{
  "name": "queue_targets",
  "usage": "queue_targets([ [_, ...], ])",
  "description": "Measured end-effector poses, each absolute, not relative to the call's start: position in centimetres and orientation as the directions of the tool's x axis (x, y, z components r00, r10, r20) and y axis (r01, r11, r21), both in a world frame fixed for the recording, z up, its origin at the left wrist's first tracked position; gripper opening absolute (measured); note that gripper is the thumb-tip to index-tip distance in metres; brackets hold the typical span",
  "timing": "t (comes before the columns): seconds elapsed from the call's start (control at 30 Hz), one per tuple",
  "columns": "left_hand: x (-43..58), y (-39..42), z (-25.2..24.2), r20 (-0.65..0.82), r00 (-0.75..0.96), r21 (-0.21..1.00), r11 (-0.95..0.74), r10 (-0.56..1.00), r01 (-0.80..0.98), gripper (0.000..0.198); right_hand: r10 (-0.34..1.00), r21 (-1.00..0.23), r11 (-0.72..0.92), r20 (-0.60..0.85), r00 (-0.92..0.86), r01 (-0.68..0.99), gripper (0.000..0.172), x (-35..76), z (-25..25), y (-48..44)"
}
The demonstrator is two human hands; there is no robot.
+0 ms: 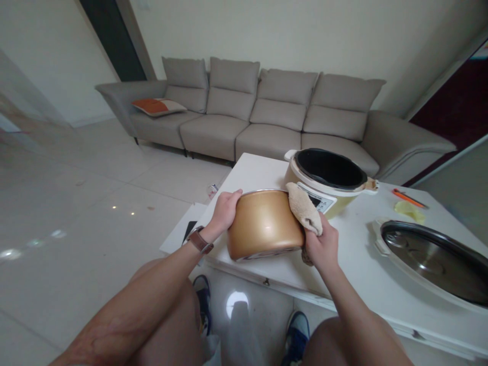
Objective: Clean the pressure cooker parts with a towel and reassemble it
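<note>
A gold cooker inner pot (pixel 265 221) is tilted above the front of the white table, its outer side and part of its base facing me. My left hand (pixel 225 211) is closed on its left side at the rim. In my right hand (pixel 323 243) is a bunched beige cloth (pixel 304 207), pressed against the pot's right side; some fingers are hidden behind it. Just beyond stands the electric cooker body (pixel 328 195), its dark inside showing. At the right lies the cooker lid (pixel 434 262), underside up. The pot's inside is hidden from me.
The white table (pixel 263 170) has drawers along its front edge. An orange utility knife (pixel 408 197) and a pale yellow piece (pixel 409 211) lie at its right. A grey sofa (pixel 274 112) with an orange cushion (pixel 158 105) stands behind. My legs are close below the table edge.
</note>
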State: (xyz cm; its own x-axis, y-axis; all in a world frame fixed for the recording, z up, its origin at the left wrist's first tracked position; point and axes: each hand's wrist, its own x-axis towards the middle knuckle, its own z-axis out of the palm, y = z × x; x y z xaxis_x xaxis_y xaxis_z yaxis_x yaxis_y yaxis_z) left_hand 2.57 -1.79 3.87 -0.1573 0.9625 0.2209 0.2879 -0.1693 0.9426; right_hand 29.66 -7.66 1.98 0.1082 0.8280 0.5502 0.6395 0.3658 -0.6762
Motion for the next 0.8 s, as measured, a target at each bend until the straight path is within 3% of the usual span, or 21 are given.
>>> queue_targets([
  [0.23, 2.6, -1.9, 3.9, 0.214, -0.163, 0.949, -0.166, 0.963, 0.27, 0.049, 0.832, -0.693, 0.348, 0.539, 0.132, 0.632, 0.026, 29.4, 2.1, -7.8],
  [0.53, 2.5, -1.8, 3.8, 0.206, -0.172, 0.936, -0.143, 0.963, 0.32, 0.051, 0.854, -0.765, 0.244, 0.46, 0.241, 0.597, 0.038, 29.5, 1.3, -7.3],
  [0.63, 2.5, -1.7, 3.7, 0.208, -0.183, 0.929, -0.136, 0.961, 0.344, 0.053, 0.774, -0.626, 0.388, 0.62, 0.13, 0.676, 0.038, 29.6, 1.3, -7.8],
  [0.73, 2.4, -1.8, 3.6, 0.2, -0.182, 0.93, -0.128, 0.963, 0.344, 0.055, 0.556, -0.311, 0.658, 0.815, -0.164, 0.686, 0.053, 29.3, 2.0, -8.6],
  [0.8, 2.4, -1.8, 3.7, 0.188, -0.18, 0.933, -0.118, 0.966, 0.339, 0.056, 0.438, -0.153, 0.758, 0.84, -0.321, 0.634, 0.063, 29.1, 2.7, -9.1],
])
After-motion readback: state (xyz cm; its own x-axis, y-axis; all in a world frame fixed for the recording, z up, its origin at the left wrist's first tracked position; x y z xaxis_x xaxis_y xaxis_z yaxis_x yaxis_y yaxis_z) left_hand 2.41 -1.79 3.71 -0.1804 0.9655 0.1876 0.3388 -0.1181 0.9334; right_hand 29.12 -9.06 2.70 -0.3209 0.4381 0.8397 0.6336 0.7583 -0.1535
